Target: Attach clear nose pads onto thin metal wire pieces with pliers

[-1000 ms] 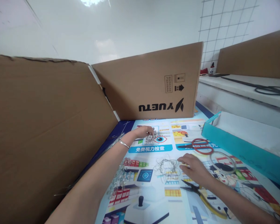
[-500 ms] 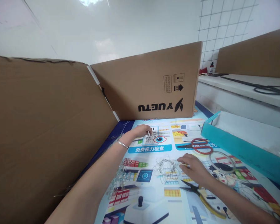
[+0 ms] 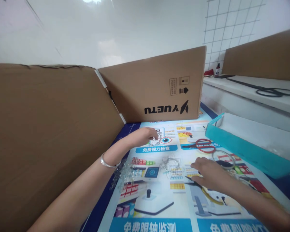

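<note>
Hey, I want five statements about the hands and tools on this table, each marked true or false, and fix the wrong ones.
1. A silver bracelet circles the left wrist. True.
2. The left hand holds the wire loops. False: they lie on the printed sheet.
3. The red-handled scissors lie outside the teal box. True.
4. The YUETU lettering stands right way up. False: it is upside down.
5. Black scissors rest on the white ledge. True.

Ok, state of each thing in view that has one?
Left hand: fingers bent, grip unclear.
Right hand: thumb and fingers parted.
Yellow-handled pliers: jaws look parted.
Red-handled scissors: lying, blades blurred.
Wire piece: looped.
Teal box: uncovered, upright.
Black scissors: lying, blades look shut.
YUETU panel: standing.
</note>
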Motion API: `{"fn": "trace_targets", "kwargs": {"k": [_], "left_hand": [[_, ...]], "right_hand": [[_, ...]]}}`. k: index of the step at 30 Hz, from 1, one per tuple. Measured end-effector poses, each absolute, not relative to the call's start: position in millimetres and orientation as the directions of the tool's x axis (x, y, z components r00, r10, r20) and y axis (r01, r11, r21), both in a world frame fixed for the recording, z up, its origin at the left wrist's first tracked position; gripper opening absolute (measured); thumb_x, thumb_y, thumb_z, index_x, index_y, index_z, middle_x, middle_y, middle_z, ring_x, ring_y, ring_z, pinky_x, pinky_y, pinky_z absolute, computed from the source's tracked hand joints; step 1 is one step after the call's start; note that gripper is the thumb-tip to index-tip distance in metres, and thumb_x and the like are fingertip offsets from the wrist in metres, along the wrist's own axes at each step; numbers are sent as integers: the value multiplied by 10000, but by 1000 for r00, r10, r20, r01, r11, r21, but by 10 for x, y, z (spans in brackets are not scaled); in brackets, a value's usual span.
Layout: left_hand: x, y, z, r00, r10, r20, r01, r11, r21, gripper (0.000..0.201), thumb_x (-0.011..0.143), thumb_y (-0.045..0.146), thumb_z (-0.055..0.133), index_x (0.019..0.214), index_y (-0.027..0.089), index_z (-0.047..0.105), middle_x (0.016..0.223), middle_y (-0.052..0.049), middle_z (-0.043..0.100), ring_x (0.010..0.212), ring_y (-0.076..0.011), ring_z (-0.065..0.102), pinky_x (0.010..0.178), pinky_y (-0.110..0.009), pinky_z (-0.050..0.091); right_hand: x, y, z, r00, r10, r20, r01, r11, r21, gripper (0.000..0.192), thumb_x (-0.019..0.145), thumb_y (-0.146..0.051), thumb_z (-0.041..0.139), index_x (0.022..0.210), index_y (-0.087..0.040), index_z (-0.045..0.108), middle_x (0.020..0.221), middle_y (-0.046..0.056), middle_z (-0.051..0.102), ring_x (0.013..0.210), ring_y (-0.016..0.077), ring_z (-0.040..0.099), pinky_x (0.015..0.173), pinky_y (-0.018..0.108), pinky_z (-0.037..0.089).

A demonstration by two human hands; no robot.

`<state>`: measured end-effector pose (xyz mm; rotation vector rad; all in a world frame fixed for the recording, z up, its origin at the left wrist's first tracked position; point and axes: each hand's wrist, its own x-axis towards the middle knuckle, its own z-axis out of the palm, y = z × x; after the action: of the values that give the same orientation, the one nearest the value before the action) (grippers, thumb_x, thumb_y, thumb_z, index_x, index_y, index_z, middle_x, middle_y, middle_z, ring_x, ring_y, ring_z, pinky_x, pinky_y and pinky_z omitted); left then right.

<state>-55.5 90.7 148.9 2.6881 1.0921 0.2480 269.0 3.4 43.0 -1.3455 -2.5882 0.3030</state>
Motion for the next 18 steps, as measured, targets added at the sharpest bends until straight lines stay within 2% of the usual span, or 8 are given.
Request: {"fn": "trace_targets", "kwargs": {"k": [4, 7, 10, 14, 18], "left_hand": [[-401, 280, 1546, 784, 618, 53, 587, -767, 260, 341, 781, 24, 377, 929, 174, 645, 962, -42, 641, 895, -143, 575, 817, -279, 438], [-259, -144, 1479, 803, 596, 0, 572, -772, 277, 356, 759, -12, 380, 903, 188, 636, 924, -35, 639, 907, -149, 571, 797, -275, 437], [-115, -455, 1342, 803, 595, -27, 580, -771, 262, 306, 750, -30, 405, 797, 186, 616, 823, -28, 626, 836, -150, 567, 743, -273, 428], [55, -695, 1151, 808, 588, -30, 574, -777, 259, 201, 812, 50, 442, 742, 183, 576, 785, -36, 608, 782, -148, 554, 681, -262, 423], [206, -823, 1016, 822, 570, 1, 557, -804, 207, 188, 855, 101, 442, 725, 181, 552, 765, -44, 600, 741, -157, 537, 670, -286, 412]], "right_hand": [[2787, -243, 390, -607, 793, 48, 767, 600, -226, 424, 690, -374, 633, 1095, -258, 595, 1014, 103, 583, 952, 305, 509, 792, 432, 408], [2840, -337, 355, -634, 770, 68, 738, 629, -245, 389, 747, -329, 580, 1124, -235, 580, 1040, 104, 571, 986, 282, 489, 846, 417, 387], [2871, -342, 338, -621, 779, 84, 752, 623, -215, 352, 798, -303, 515, 1134, -216, 578, 1038, 109, 572, 1000, 281, 473, 875, 430, 365], [2919, -293, 307, -568, 817, 103, 785, 575, -232, 344, 794, -326, 521, 1110, -208, 593, 1033, 114, 579, 1000, 290, 467, 889, 445, 345], [2950, -277, 282, -556, 824, 107, 793, 565, -229, 362, 808, -352, 509, 1129, -201, 582, 1047, 119, 575, 1017, 288, 465, 922, 449, 326]]}}
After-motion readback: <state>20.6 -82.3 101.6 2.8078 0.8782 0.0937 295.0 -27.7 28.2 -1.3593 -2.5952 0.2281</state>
